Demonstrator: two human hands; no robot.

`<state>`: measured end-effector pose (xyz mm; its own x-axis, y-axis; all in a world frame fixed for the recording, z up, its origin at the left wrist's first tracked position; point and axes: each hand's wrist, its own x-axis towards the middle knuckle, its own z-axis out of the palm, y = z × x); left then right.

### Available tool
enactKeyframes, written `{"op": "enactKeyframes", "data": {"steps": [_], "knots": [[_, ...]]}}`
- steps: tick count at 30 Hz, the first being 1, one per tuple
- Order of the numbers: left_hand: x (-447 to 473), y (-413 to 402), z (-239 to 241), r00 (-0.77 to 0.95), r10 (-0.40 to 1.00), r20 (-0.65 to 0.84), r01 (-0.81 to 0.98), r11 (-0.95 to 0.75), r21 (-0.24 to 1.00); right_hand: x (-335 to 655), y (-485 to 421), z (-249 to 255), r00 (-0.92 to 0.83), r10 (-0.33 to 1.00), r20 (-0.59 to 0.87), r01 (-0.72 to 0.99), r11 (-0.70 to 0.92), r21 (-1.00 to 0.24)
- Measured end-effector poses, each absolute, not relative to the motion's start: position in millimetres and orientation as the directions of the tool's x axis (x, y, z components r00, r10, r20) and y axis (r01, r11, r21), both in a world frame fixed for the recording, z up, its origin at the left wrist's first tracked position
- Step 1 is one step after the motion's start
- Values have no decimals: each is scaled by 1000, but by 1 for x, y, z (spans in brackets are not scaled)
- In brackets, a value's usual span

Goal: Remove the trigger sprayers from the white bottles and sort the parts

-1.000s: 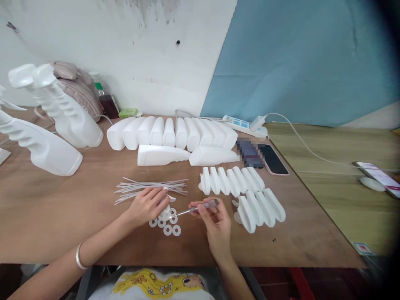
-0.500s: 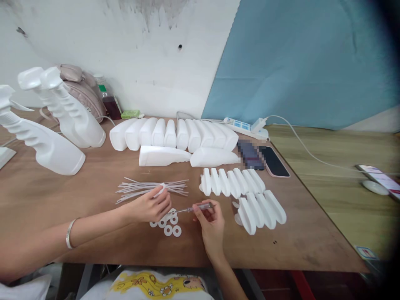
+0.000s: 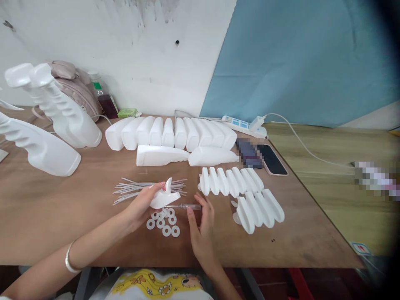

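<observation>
My left hand [image 3: 144, 204] is closed on a white trigger sprayer head [image 3: 164, 199], its curved trigger pointing up. Just beneath it a slim screwdriver [image 3: 184, 206] with a clear handle lies level, tip to the left. The thumb and fingers of my right hand [image 3: 203, 225] are apart around the handle's right end; the thumb is at the handle. Several flat white washers [image 3: 166, 230] are in front of the sprayer head. Behind my left hand lies a bundle of thin translucent tubes [image 3: 128, 187], partly covered by the hand.
White sprayer shells [image 3: 246, 214] lie in two rows at right. White bottles [image 3: 168, 133] lie along the back, with assembled spray bottles [image 3: 53, 154] standing at left. Phones [image 3: 271, 160], a power strip [image 3: 243, 126], a backpack [image 3: 78, 91] and a drink bottle [image 3: 106, 102] are farther back.
My left hand has turned, bringing the sprayer head into fuller view. The screwdriver has come down level, away from the washers, and my right hand's fingers have spread from its handle.
</observation>
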<state>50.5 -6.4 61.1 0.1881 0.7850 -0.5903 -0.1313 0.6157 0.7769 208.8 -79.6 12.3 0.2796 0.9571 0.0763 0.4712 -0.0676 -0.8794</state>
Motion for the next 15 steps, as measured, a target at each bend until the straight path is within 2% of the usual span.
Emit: {"op": "enactKeyframes", "data": {"steps": [2,3,5,7,12,15], "knots": [[56,-10,58,216,711,-669,-290,701,651,205,-83,20,219,951,218,609,41,-792],[59,-12,58,219,707,-672,-336,701,629,203,-85,24,170,946,275,642,105,-759],[64,-18,59,251,730,-635,-381,678,628,198,-87,31,72,944,321,634,205,-745],[69,-26,62,319,749,-580,-387,662,642,194,-89,36,43,953,301,568,224,-792],[82,-38,59,416,767,-488,-341,629,698,191,-94,34,196,964,178,359,98,-928],[84,-34,59,378,806,-455,-242,561,792,202,-99,32,361,910,203,280,102,-955]]}}
